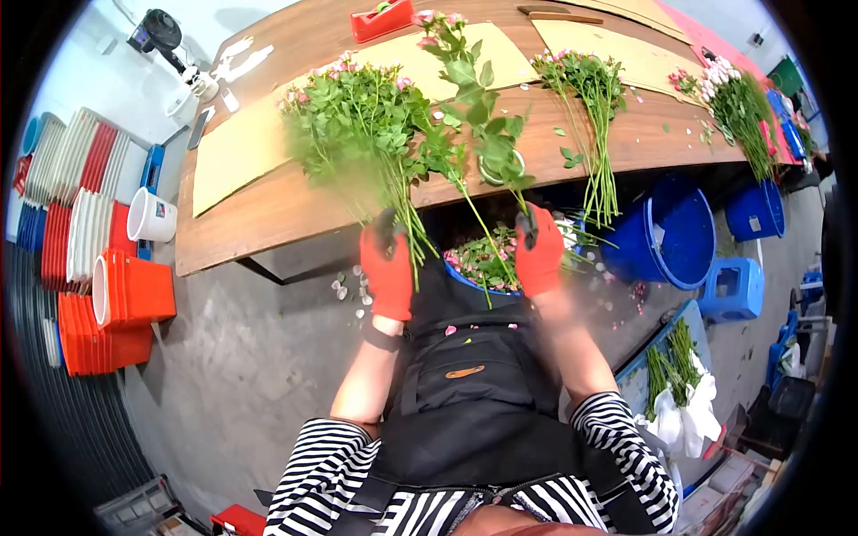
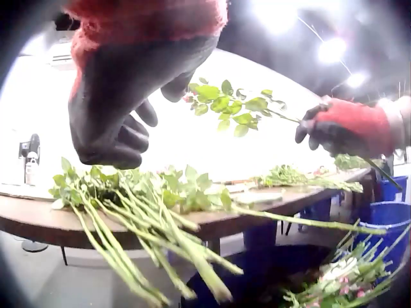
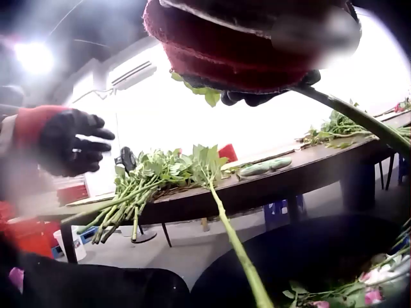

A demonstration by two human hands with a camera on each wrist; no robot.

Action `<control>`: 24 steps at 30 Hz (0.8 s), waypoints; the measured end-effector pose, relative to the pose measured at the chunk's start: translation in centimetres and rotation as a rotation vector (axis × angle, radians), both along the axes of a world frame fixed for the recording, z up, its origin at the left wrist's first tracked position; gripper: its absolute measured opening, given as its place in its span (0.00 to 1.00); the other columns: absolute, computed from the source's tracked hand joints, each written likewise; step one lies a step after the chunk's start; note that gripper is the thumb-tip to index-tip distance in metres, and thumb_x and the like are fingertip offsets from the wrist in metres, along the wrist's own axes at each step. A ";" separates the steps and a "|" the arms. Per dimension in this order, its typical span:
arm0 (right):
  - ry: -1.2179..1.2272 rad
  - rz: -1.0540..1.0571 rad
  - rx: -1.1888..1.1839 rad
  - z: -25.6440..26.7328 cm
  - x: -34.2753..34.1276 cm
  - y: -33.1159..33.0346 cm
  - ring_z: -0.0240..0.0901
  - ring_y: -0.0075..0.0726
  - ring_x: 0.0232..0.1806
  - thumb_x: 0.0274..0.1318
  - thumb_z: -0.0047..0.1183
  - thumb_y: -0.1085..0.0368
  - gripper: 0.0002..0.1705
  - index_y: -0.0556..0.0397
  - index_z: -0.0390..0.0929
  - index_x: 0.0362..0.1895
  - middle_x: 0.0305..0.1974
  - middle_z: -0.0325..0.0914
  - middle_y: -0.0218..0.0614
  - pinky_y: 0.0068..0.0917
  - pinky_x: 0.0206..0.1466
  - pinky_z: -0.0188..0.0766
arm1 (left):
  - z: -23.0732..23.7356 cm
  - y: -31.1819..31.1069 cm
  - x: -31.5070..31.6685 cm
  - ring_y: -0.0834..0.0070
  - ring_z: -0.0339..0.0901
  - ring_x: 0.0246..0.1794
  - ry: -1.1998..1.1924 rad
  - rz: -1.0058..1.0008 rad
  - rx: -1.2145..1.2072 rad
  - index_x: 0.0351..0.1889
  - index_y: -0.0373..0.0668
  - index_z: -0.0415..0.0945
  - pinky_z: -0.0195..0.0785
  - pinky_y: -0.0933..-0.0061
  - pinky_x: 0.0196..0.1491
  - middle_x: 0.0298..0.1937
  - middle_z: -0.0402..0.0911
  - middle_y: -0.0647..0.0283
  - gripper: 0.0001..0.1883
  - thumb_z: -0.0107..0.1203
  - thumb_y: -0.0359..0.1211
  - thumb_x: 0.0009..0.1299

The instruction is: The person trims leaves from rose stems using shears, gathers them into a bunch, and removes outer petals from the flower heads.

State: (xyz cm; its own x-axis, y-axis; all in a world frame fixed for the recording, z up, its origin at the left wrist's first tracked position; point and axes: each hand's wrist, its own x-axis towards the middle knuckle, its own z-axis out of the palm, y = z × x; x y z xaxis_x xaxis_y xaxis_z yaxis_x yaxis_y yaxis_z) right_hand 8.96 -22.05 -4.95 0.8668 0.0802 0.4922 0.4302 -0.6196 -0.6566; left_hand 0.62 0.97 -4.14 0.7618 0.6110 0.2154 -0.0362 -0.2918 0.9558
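- Okay, right hand [image 1: 542,250], just right of centre in the head frame: grips one rose stem [image 1: 478,112] near its lower end; leaves and pink blooms reach top centre.
- Left hand [image 1: 387,268], left of centre: fingers loose and parted in the right wrist view, no stem seen in them.
- Held stem: likely light, stiff low down, whippier up top; petals and leaves probably bruise easily, maybe thorns. Best hold: bare lower stem.
- Left wrist view, right side: fingers curled round that stem, lower end poking past the fist; head view mostly hides this.
- Right wrist view, centre: loose stem [image 3: 235,239] juts over the table edge, pale green oblong thing [image 3: 264,167] beside its leaves.
- Head view, upper left of centre: leafy bunch [image 1: 366,121] with blooms; wrist views mainly show its stem ends.
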 end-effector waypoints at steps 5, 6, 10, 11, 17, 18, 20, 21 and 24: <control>-0.186 0.043 -0.207 0.7 -4.1 -2.6 0.74 0.53 0.43 0.45 0.61 0.71 0.26 0.52 0.79 0.53 0.41 0.77 0.43 0.43 0.48 0.71 | 5.2 1.9 2.4 0.71 0.76 0.56 -0.187 -0.115 -0.445 0.59 0.33 0.74 0.66 0.71 0.60 0.56 0.80 0.57 0.17 0.49 0.28 0.74; -0.211 0.058 -0.252 0.5 -4.9 -3.0 0.74 0.52 0.43 0.44 0.62 0.71 0.26 0.51 0.79 0.53 0.41 0.77 0.43 0.43 0.48 0.71 | 6.4 2.0 2.8 0.72 0.76 0.55 -0.245 -0.181 -0.460 0.60 0.34 0.74 0.67 0.72 0.59 0.55 0.80 0.58 0.17 0.49 0.29 0.75; -0.229 0.188 -0.418 -1.8 -6.6 -4.9 0.73 0.50 0.45 0.42 0.64 0.69 0.28 0.51 0.80 0.53 0.44 0.77 0.41 0.44 0.49 0.70 | 8.1 2.2 2.6 0.78 0.78 0.43 -0.136 -0.196 -0.628 0.56 0.37 0.75 0.72 0.75 0.47 0.46 0.82 0.66 0.17 0.57 0.36 0.73; -0.230 0.231 -0.434 -1.6 -6.9 -5.3 0.73 0.50 0.44 0.41 0.64 0.69 0.28 0.51 0.80 0.53 0.44 0.77 0.40 0.45 0.49 0.70 | 7.5 2.2 2.5 0.77 0.80 0.39 -0.101 -0.116 -0.576 0.54 0.37 0.76 0.74 0.75 0.41 0.45 0.83 0.65 0.16 0.53 0.39 0.76; 0.139 0.331 -0.098 1.4 -7.7 -5.4 0.63 0.58 0.66 0.36 0.67 0.64 0.49 0.54 0.65 0.68 0.66 0.67 0.46 0.45 0.70 0.58 | 4.1 2.5 1.0 0.73 0.81 0.43 -0.114 -0.136 -0.595 0.56 0.37 0.74 0.75 0.73 0.44 0.46 0.82 0.62 0.15 0.55 0.34 0.74; 0.192 0.384 0.039 2.6 -6.6 -4.8 0.63 0.54 0.66 0.36 0.68 0.65 0.49 0.54 0.65 0.68 0.65 0.67 0.45 0.42 0.70 0.58 | 3.7 2.3 0.6 0.72 0.81 0.44 -0.108 -0.149 -0.532 0.56 0.37 0.73 0.75 0.72 0.45 0.47 0.82 0.61 0.16 0.55 0.34 0.74; 0.344 0.504 0.270 6.5 -4.4 -2.3 0.64 0.46 0.66 0.36 0.69 0.66 0.49 0.54 0.64 0.68 0.64 0.69 0.45 0.38 0.70 0.58 | 6.5 0.7 0.1 0.74 0.79 0.45 -0.052 -0.179 -0.725 0.58 0.36 0.71 0.73 0.72 0.47 0.50 0.79 0.61 0.21 0.61 0.30 0.68; 0.442 0.574 0.367 8.2 -3.8 -0.7 0.65 0.43 0.66 0.36 0.70 0.66 0.49 0.54 0.64 0.68 0.62 0.70 0.45 0.36 0.69 0.59 | 6.6 0.2 0.1 0.73 0.79 0.46 -0.054 -0.206 -0.632 0.58 0.36 0.71 0.74 0.70 0.48 0.50 0.80 0.60 0.19 0.59 0.30 0.70; 0.460 0.559 0.172 9.3 -3.8 3.2 0.71 0.49 0.61 0.43 0.71 0.61 0.43 0.54 0.67 0.64 0.57 0.75 0.47 0.36 0.63 0.66 | 7.2 -0.9 0.2 0.72 0.79 0.46 -0.059 -0.243 -0.488 0.58 0.35 0.71 0.74 0.69 0.49 0.50 0.80 0.60 0.18 0.57 0.28 0.71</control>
